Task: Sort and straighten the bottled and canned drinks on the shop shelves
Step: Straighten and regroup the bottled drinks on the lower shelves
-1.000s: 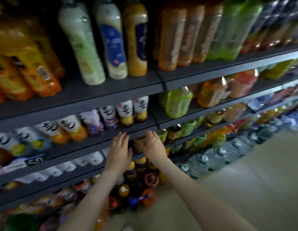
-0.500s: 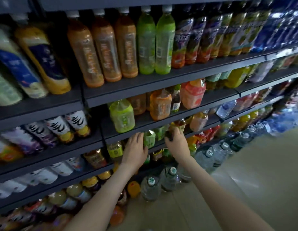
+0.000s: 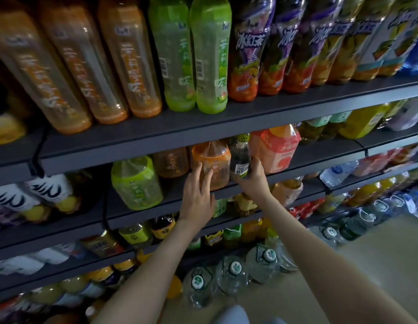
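From the head view, we look down at a dark bottle (image 3: pixel 239 157) standing on the second shelf (image 3: pixel 170 199) from the top. Its long axis runs nearly vertical. The green cap points up toward the underside of the shelf above, and a white barcode label faces us. It stands between an orange bottle (image 3: pixel 211 160) on its left and a pink bottle (image 3: pixel 279 150) on its right, close against both.

The right hand (image 3: pixel 252 177) grips the dark bottle low on its body. The thumb lies along the bottle's right side and the other fingers (image 3: pixel 238 177) curl round beneath the label, so the bottle rises out of the top of the hand (its base is hidden by the palm).

The left hand (image 3: pixel 196 195) is flat and spread just left of the dark bottle and apart from it. Its straight fingers (image 3: pixel 199 168) reach the front of the orange bottle and hold nothing; we cannot tell whether they press it or only touch it. The orange bottle is upright too, neck up.

A green bottle (image 3: pixel 136 182) stands further left on the same shelf, well apart from both hands. Below, clear water jugs (image 3: pixel 231 274) sit in a row on the floor (image 3: pixel 343 277).
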Tool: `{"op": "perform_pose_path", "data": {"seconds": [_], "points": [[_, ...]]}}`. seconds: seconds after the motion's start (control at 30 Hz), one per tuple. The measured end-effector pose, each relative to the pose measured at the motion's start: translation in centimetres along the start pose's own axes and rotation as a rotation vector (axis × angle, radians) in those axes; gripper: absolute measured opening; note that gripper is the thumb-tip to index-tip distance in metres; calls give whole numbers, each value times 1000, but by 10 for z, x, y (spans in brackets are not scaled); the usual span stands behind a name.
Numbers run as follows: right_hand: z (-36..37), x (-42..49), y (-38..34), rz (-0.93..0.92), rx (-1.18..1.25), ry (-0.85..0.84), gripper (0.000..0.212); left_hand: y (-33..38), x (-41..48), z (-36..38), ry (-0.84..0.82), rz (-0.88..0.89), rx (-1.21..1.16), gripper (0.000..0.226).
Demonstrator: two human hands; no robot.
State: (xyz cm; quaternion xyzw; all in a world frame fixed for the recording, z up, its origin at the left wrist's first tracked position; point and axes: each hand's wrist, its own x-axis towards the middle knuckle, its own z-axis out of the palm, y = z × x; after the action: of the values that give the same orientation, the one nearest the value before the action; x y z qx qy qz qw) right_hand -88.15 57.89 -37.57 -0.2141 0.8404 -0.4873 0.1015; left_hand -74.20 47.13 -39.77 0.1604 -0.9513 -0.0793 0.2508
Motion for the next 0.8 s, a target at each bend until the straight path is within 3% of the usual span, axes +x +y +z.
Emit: {"op": "perform_pose_path", "data": {"seconds": [0.1, 0.23, 0.33, 0.47, 0.6, 0.7, 0.8], "points": [[9, 30, 13, -17, 30, -4, 83, -5, 2, 19, 46, -36, 11, 71], [14, 46, 31, -57, 33, -3, 68, -2, 4, 33, 129, -72, 43, 64], [9, 39, 37, -144, 22, 1, 70, 14, 2, 34, 184, -127, 32, 62], [-25, 3, 38, -246, 13, -79, 81, 52, -1, 16, 99, -109, -39, 66], [-81, -24, -4, -351, 120, -154, 77, 95, 20, -30, -54, -193, -282, 76], [-122, -31, -55, -416, 219, -191, 68, 122, 47, -76, 55, -216, -469, 61], [-156, -28, -96, -514, 258, -159, 61, 136, 72, -116, 138, -182, -462, 64]]}}
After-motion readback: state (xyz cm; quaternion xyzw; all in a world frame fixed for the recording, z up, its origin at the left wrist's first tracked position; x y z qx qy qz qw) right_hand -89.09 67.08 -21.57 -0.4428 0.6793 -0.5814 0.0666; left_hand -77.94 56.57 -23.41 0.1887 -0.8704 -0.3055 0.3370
